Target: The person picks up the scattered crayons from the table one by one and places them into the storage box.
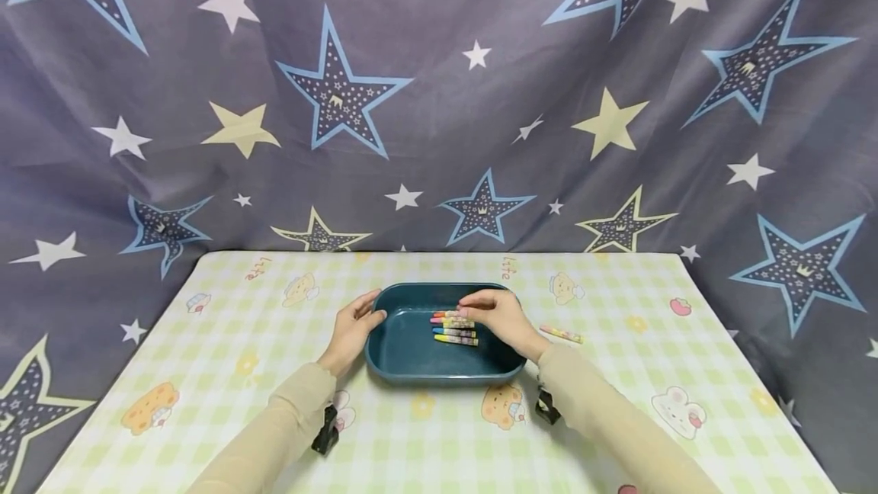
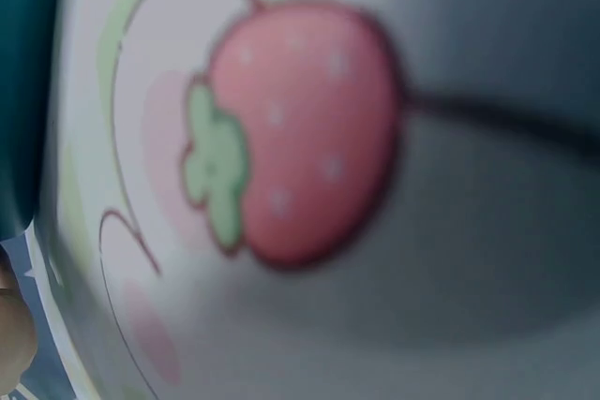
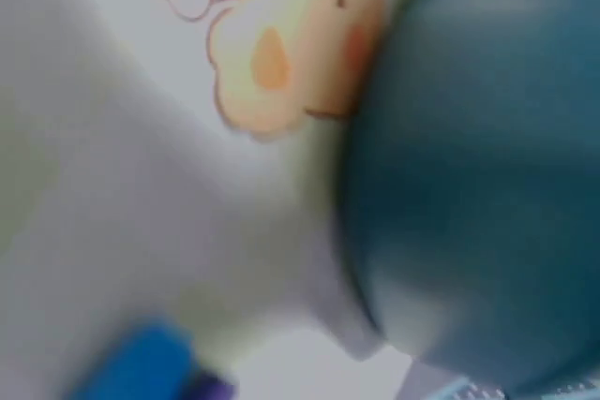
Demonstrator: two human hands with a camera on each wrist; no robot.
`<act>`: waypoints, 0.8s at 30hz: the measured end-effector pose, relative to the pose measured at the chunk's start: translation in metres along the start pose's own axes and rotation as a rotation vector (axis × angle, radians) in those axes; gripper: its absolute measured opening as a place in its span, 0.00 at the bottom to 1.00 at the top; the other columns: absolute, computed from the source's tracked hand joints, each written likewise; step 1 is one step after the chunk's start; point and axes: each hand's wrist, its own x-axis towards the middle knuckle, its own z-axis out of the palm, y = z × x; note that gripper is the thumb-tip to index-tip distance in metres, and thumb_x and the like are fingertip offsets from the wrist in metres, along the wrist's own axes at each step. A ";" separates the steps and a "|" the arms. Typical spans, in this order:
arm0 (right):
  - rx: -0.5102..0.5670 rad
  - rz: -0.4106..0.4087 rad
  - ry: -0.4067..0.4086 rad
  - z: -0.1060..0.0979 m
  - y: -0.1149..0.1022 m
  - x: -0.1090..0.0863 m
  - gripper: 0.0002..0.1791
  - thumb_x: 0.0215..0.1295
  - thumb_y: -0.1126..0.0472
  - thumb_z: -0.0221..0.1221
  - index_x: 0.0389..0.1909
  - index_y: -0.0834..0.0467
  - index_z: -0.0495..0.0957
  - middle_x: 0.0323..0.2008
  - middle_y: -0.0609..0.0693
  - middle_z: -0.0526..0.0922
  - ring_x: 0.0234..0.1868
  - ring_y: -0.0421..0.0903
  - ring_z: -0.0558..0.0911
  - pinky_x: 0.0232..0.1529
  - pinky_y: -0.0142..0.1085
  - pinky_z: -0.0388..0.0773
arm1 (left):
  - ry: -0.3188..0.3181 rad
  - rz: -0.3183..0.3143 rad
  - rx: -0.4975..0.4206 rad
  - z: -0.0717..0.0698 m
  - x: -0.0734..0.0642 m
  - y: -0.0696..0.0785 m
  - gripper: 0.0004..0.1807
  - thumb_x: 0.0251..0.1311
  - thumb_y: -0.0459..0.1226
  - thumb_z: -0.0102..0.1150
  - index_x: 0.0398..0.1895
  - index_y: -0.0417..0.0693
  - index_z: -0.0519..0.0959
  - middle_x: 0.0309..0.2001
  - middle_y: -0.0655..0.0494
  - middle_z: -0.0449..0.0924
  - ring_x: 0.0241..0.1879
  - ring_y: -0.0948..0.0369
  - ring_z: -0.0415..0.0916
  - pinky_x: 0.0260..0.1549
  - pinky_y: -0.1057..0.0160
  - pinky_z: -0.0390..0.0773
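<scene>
A dark teal rectangular tray (image 1: 418,368) with rounded corners stands on the table. Its left rim is held by my left hand (image 1: 351,332), thumb at the edge. In the left wrist view, the tray's side (image 2: 23,91) and a bit of a finger (image 2: 14,339) show at the left. Several crayons (image 1: 456,340) lie in a row inside the tray. My right hand (image 1: 504,319) reaches over the tray's right side and pinches the end of the uppermost, orange-red crayon (image 1: 440,314); its fingertips partly cover it. The right wrist view shows mainly the tray's outer wall (image 3: 478,185).
One more crayon (image 1: 561,334) lies on the checked tablecloth (image 1: 274,372), right of the tray. A star-patterned curtain (image 1: 439,97) hangs behind the table. A blurred blue thing (image 3: 141,367) shows at the bottom of the right wrist view; its kind is unclear.
</scene>
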 end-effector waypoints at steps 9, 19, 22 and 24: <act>-0.071 0.020 0.093 -0.059 -0.008 -0.027 0.20 0.56 0.53 0.63 0.46 0.60 0.80 0.44 0.55 0.83 0.42 0.40 0.82 0.38 0.26 0.77 | 0.002 -0.001 -0.008 0.000 -0.003 -0.001 0.26 0.59 0.34 0.54 0.63 0.47 0.67 0.61 0.43 0.68 0.62 0.51 0.65 0.60 0.54 0.68; -0.161 0.074 0.185 -0.115 0.039 -0.052 0.19 0.57 0.63 0.61 0.47 0.71 0.76 0.44 0.64 0.81 0.37 0.32 0.81 0.42 0.23 0.77 | -0.002 0.000 -0.003 0.003 -0.001 -0.001 0.26 0.59 0.34 0.54 0.63 0.47 0.67 0.61 0.44 0.68 0.62 0.51 0.65 0.60 0.55 0.68; -0.203 0.105 0.188 -0.123 0.052 -0.057 0.18 0.57 0.65 0.61 0.47 0.70 0.76 0.43 0.63 0.82 0.38 0.37 0.82 0.40 0.22 0.77 | -0.013 -0.001 -0.002 0.002 -0.001 -0.001 0.26 0.59 0.35 0.54 0.63 0.48 0.67 0.62 0.43 0.68 0.62 0.51 0.64 0.60 0.55 0.68; -0.222 0.108 0.177 -0.125 0.059 -0.058 0.17 0.58 0.65 0.60 0.47 0.70 0.76 0.43 0.63 0.82 0.40 0.43 0.83 0.39 0.22 0.77 | -0.006 -0.008 -0.007 0.000 -0.001 -0.001 0.26 0.59 0.34 0.54 0.63 0.48 0.67 0.61 0.43 0.68 0.62 0.51 0.64 0.60 0.54 0.68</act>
